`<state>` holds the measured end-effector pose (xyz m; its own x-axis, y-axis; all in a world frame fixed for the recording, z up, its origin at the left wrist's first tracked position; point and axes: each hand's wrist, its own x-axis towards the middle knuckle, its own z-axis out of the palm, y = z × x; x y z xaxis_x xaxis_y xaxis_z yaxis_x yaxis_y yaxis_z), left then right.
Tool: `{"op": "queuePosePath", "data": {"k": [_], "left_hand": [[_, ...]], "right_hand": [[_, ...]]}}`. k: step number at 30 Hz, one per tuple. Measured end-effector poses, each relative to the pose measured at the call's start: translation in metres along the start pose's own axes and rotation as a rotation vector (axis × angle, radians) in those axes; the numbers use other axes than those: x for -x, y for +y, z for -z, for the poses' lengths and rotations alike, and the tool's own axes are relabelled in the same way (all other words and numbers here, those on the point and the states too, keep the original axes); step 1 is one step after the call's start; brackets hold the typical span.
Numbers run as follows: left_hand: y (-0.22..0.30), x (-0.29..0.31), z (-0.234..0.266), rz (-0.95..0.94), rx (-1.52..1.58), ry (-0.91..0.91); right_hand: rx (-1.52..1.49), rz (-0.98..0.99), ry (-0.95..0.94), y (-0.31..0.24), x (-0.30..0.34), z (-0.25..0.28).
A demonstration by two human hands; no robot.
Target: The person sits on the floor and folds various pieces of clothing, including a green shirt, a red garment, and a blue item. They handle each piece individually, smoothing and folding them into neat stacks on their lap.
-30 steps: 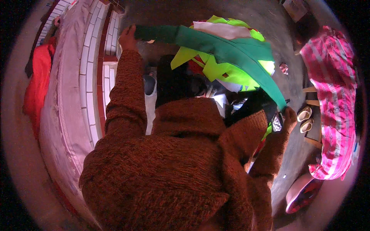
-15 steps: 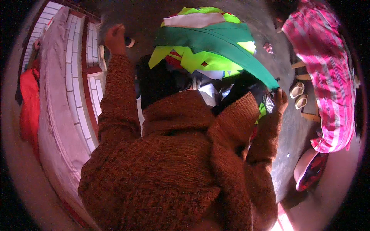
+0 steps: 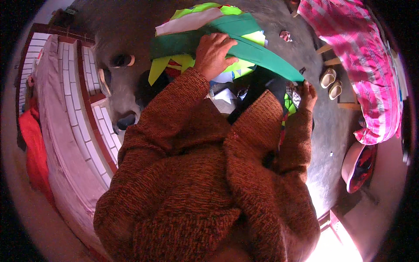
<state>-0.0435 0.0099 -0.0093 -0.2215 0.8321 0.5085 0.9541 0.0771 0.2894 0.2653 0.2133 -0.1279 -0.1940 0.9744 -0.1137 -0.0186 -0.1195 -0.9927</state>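
Note:
A long, curved green cloth piece [image 3: 257, 54] stretches over a pile of fabric scraps in front of me. My right hand [image 3: 309, 95] pinches its narrow right tip between thumb and fingers. Over the wider middle part lies my left hand [image 3: 214, 54], fingers stretched to the right and thumb apart, touching the cloth. Beneath and around the green piece are neon-yellow scraps [image 3: 158, 70], a whitish piece [image 3: 187, 21] and bits of red. Part of the green cloth is hidden under my left hand.
Pale sandals [image 3: 328, 77] rest on the floor to the right, near a pink plaid cloth [image 3: 349, 43] over wooden furniture. A pink basin [image 3: 352, 168] stands nearer. At left are dark shoes [image 3: 125, 121], a white-tiled step [image 3: 72, 96] and a red cloth [image 3: 35, 148].
My left hand has come from the raised position at the left across onto the green cloth. My right hand keeps its pinch on the tip. The view has shifted slightly.

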Motion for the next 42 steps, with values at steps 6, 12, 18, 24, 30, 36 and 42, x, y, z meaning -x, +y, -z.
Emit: {"op": "queuePosePath", "data": {"k": [6,12,18,24,30,36,42], "left_hand": [[-0.004,-0.003,-0.007,-0.022,-0.062,-0.056],[-0.01,-0.001,-0.009,-0.009,0.111,0.037],[-0.017,-0.005,-0.016,0.039,0.198,0.032],[0.011,-0.01,-0.01,0.037,-0.039,-0.017],[0.023,-0.011,-0.02,0.0,-0.149,-0.113],[0.028,-0.011,-0.025,-0.052,-0.226,-0.153],[0.021,-0.008,-0.032,-0.069,-0.104,-0.058]], "right_hand": [[-0.044,-0.05,0.037,0.006,0.001,0.0],[0.016,-0.009,-0.015,0.004,0.004,-0.002],[-0.043,-0.039,0.011,-0.005,0.013,-0.008],[-0.024,-0.019,0.024,0.009,0.005,0.004],[-0.073,-0.052,0.029,0.009,0.005,-0.001],[-0.078,-0.06,0.032,0.002,0.01,-0.005],[-0.06,-0.045,0.022,0.004,0.008,-0.003]]}}
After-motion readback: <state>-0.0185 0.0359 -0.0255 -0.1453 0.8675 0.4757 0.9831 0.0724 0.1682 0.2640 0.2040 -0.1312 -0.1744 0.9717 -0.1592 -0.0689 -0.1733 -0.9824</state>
